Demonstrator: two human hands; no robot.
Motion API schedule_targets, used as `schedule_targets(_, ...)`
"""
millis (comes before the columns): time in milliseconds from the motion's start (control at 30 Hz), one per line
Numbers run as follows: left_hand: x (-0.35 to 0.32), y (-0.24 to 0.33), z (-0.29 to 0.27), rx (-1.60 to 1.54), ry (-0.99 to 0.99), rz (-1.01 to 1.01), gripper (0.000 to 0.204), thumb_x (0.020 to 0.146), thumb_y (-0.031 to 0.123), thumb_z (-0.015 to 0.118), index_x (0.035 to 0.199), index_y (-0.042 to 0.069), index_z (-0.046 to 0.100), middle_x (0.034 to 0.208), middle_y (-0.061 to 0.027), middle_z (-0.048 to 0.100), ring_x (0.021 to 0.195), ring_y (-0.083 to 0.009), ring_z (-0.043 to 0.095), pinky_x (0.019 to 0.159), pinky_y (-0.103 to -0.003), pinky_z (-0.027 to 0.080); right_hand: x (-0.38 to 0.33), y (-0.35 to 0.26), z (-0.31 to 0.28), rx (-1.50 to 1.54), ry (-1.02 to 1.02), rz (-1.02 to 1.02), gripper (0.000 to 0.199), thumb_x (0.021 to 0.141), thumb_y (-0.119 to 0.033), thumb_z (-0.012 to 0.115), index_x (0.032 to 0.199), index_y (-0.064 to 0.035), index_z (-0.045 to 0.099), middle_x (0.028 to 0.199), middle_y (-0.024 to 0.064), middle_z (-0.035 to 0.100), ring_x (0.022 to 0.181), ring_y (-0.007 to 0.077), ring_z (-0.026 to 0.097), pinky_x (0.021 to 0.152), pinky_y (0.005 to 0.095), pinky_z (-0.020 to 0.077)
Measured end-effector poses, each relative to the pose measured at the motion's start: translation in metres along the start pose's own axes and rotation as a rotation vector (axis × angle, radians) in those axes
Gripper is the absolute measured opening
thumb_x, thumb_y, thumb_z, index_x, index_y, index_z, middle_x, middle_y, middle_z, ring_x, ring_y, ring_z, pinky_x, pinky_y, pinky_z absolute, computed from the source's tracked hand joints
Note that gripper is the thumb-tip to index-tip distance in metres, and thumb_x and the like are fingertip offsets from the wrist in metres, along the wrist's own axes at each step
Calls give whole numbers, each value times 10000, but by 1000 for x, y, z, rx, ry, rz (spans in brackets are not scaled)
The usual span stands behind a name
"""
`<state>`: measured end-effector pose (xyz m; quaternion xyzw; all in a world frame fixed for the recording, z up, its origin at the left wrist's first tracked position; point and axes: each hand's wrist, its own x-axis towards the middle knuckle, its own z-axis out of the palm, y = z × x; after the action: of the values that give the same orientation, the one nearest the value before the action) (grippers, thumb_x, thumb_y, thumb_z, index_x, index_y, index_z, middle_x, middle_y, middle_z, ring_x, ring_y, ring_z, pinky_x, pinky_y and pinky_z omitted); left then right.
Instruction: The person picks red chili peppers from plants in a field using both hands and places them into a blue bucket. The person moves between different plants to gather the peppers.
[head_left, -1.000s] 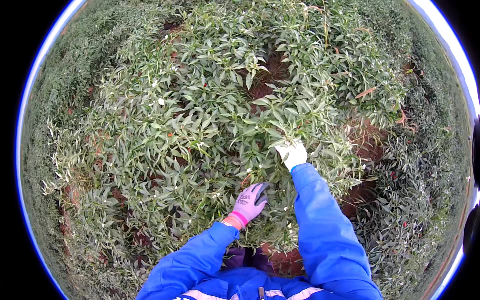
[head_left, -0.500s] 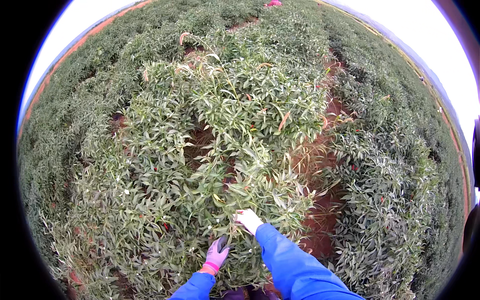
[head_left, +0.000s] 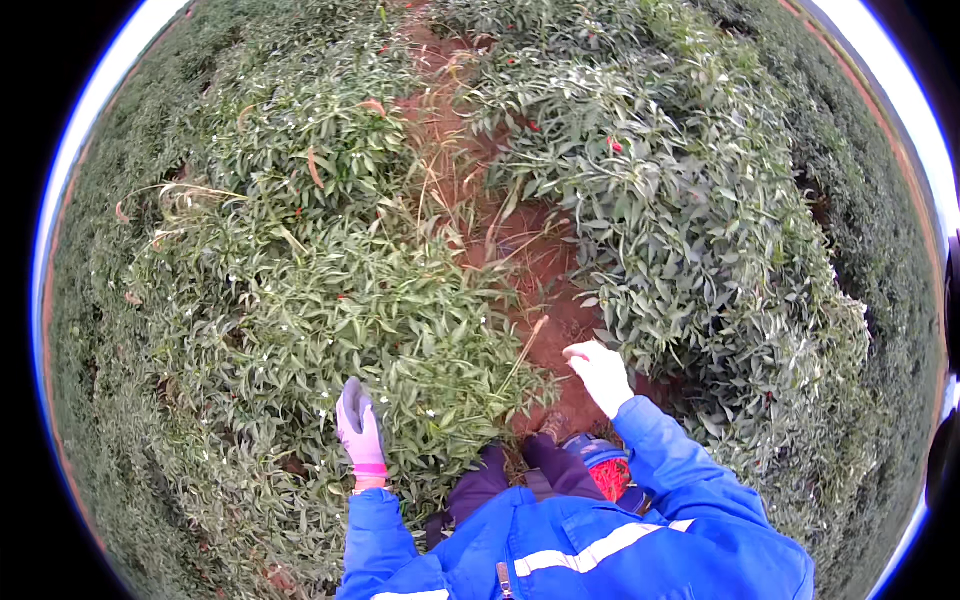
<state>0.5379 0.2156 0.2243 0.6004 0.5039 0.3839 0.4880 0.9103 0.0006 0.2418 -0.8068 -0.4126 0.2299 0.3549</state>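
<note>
Red peppers (head_left: 608,478) sit in a container (head_left: 588,447) the jacket (head_left: 640,565) partly hides; left of it, plants (head_left: 400,340), open left hand (head_left: 360,424); above, curled right hand (head_left: 601,376), grip unclear.

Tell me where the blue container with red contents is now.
In the head view, the blue container shows low and right of centre, just right of the purple trousers and below the white-gloved right hand, partly hidden by the blue jacket.

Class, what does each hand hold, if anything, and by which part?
No held thing shows at the purple-gloved left hand; whether the white-gloved right hand holds anything cannot be told.
</note>
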Motion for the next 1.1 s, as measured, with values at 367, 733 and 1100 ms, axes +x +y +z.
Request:
schedule_targets(367, -69, 121, 232, 69, -728, 167, 400, 922, 46, 536, 1315, -31, 524, 1301, -148, 576, 1213, -239, 550, 1038, -355, 418, -230, 210, -176, -598, 158, 591, 181, 861, -256, 585, 869, -116, 699, 1099, 121, 620, 955, 325, 632, 818, 446, 520)
schedule_targets(733, -129, 147, 404, 355, -1424, 591, 473, 874, 66, 609, 1336, 4, 526, 1330, -144, 573, 1271, -279, 510, 1089, -369, 369, -330, 233, -115, -519, -25, 870, 195, 822, -213, 589, 880, -62, 697, 1073, 187, 600, 966, 355, 633, 838, 473, 516)
schedule_targets(1100, -95, 114, 481, 380, -1605, 671, 485, 860, 137, 635, 1330, 60, 541, 1277, -168, 583, 1194, -333, 542, 1029, -402, 418, -411, 271, -237, -455, 312, 1128, 198, 856, -247, 546, 869, -85, 660, 865, 189, 630, 863, 318, 630, 736, 425, 501)
